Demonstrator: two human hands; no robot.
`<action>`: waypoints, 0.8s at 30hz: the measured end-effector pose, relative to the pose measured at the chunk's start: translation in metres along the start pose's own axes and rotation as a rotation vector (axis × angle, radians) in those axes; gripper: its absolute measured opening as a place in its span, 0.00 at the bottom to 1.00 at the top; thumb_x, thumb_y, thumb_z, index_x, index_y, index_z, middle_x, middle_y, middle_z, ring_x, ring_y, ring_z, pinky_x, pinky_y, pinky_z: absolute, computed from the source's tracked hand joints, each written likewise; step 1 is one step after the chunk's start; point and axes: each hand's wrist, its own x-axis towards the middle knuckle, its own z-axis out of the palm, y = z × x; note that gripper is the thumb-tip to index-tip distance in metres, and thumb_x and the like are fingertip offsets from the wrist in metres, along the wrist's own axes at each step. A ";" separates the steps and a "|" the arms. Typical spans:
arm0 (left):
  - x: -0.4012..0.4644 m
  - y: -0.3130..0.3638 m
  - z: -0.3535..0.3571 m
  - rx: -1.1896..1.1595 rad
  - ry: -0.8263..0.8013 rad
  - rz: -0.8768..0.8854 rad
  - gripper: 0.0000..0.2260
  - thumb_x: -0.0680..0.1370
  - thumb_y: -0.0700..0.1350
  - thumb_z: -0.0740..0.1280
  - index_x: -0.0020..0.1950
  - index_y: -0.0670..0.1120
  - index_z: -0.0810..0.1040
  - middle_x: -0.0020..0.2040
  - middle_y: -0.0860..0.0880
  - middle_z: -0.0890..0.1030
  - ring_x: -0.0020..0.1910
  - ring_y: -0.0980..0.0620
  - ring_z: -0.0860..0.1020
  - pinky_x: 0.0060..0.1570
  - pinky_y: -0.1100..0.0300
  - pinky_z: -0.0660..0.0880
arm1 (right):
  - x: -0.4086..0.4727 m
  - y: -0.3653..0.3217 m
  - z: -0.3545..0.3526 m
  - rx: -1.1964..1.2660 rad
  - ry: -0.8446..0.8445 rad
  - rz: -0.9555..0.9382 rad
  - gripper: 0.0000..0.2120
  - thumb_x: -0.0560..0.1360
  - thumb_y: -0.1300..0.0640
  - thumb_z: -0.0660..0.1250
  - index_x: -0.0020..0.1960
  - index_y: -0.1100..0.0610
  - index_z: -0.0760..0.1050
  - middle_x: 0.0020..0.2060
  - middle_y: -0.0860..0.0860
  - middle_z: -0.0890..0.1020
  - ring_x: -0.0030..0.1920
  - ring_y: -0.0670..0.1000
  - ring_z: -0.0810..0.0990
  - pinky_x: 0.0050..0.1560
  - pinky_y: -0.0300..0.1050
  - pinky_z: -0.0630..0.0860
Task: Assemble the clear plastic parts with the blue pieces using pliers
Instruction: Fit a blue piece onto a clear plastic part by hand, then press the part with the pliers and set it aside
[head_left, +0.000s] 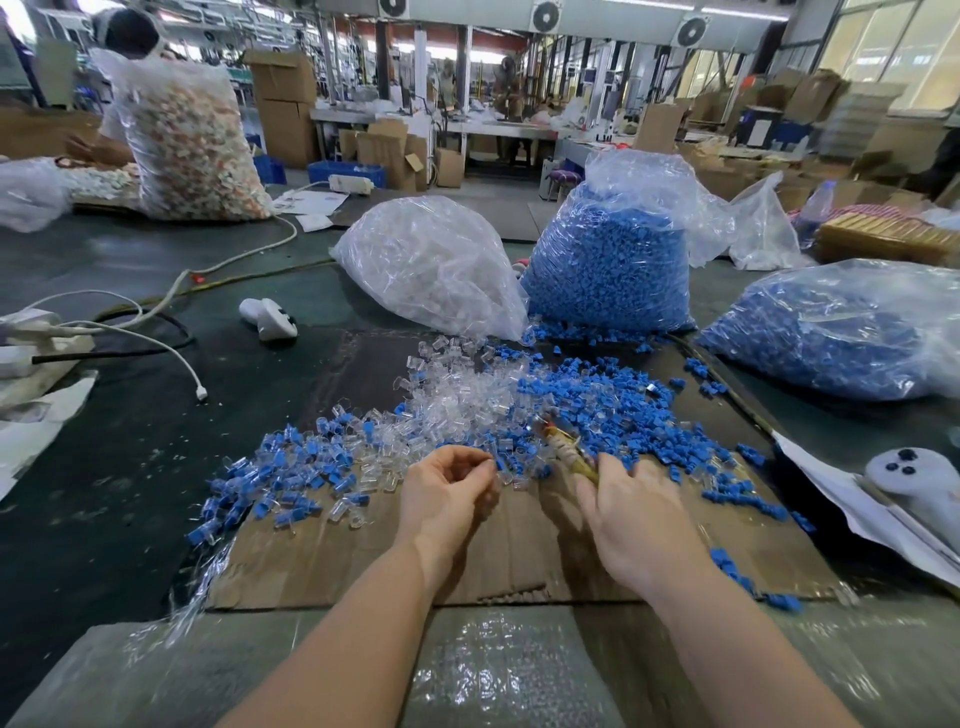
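A heap of loose clear plastic parts (457, 395) and blue pieces (597, 405) covers the far half of a brown cardboard sheet (363, 561). Joined clear-and-blue parts (291, 467) lie spread to the left. My left hand (447, 493) hovers over the cardboard with its fingers curled; whether its fingertips pinch a small part is unclear. My right hand (634, 514) grips the handles of the pliers (563, 447), which point up and left into the heap. The pliers' jaws are blurred.
A bag of clear parts (431, 265) and two bags of blue pieces (613, 260) (852, 332) stand behind the heap. White controllers lie at the left (267, 318) and right (914, 478). Cables and a power strip (31, 332) sit far left. A person works behind a large bag (187, 135).
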 end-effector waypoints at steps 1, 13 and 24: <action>0.002 0.001 0.000 -0.033 0.004 -0.029 0.02 0.75 0.34 0.67 0.45 0.39 0.78 0.31 0.46 0.79 0.27 0.54 0.76 0.27 0.64 0.74 | 0.000 -0.003 -0.005 0.117 -0.083 -0.030 0.14 0.81 0.45 0.47 0.48 0.53 0.65 0.49 0.53 0.72 0.47 0.51 0.70 0.45 0.43 0.66; 0.020 0.003 -0.004 -0.142 0.058 -0.114 0.03 0.74 0.37 0.69 0.42 0.44 0.78 0.27 0.49 0.79 0.24 0.55 0.76 0.21 0.63 0.71 | -0.002 -0.013 -0.021 0.686 -0.504 -0.033 0.02 0.77 0.61 0.60 0.46 0.58 0.70 0.35 0.52 0.72 0.33 0.50 0.70 0.34 0.43 0.65; 0.025 0.005 -0.006 -0.100 0.167 -0.084 0.05 0.73 0.34 0.69 0.39 0.43 0.78 0.28 0.47 0.79 0.26 0.54 0.77 0.29 0.59 0.77 | -0.002 -0.018 -0.025 0.818 -0.589 -0.036 0.11 0.72 0.70 0.56 0.50 0.63 0.73 0.39 0.55 0.79 0.34 0.49 0.78 0.32 0.40 0.73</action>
